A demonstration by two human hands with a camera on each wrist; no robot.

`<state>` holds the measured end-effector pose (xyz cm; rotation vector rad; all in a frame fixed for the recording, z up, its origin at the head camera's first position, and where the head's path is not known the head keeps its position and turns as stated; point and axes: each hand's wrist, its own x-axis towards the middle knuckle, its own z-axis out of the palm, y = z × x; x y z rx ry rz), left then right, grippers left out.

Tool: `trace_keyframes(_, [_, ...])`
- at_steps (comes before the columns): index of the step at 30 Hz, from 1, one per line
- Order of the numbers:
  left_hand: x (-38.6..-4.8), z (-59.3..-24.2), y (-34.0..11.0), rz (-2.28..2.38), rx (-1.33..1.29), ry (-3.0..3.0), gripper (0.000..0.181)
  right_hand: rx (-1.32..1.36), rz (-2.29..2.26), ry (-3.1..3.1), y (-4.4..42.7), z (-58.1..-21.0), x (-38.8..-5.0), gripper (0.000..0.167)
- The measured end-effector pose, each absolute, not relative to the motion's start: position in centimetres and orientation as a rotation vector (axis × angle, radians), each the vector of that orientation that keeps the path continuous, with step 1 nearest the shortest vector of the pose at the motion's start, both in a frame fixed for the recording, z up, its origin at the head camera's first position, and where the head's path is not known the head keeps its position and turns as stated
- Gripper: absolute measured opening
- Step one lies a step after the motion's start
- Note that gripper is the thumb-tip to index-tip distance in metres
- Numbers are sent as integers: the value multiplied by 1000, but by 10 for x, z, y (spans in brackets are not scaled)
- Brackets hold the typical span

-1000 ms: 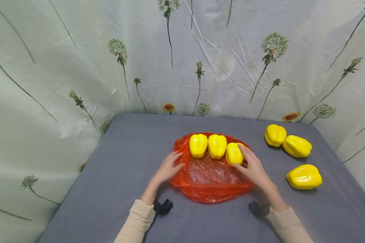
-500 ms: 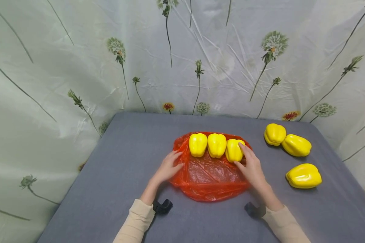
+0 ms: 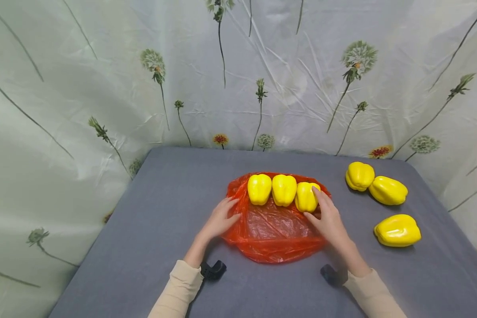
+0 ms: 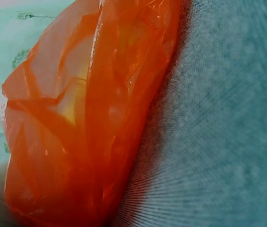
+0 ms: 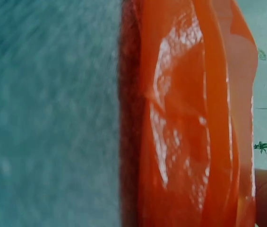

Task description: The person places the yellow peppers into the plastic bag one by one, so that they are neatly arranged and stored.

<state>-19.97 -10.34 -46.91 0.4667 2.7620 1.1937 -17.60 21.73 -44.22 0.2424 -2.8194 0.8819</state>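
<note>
A red plastic bag (image 3: pixel 278 223) lies spread open on the grey table. Inside, along its far side, stand three yellow bell peppers in a row: the left one (image 3: pixel 259 190), the middle one (image 3: pixel 284 191) and the right one (image 3: pixel 307 198). My right hand (image 3: pixel 329 217) holds the right pepper between thumb and fingers. At the bag's left side my left hand (image 3: pixel 221 217) rests with thumb and fingers apart, touching the plastic. Both wrist views are mostly filled by the bag's side (image 4: pixel 100 118), and most of each hand is hidden there.
Three more yellow bell peppers lie right of the bag: two touching at the back, an upright one (image 3: pixel 359 176) and a lying one (image 3: pixel 388 191), and one nearer (image 3: pixel 397 230). Behind the table hangs a flower-print curtain (image 3: pixel 286 75).
The right pepper has shifted slightly away from me inside the bag, and my right hand has moved a little with it. The left hand has stayed in place.
</note>
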Motion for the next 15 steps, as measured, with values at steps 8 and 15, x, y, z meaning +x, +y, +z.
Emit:
trace_keyframes(8, [-200,-469,-103,1202,495,2765,53,213,913,-2873,223,-432,-168,81])
trace_keyframes(15, [-200,-469,-103,1203,527,2787,52,208,862,-2833,228,-424,-158,80])
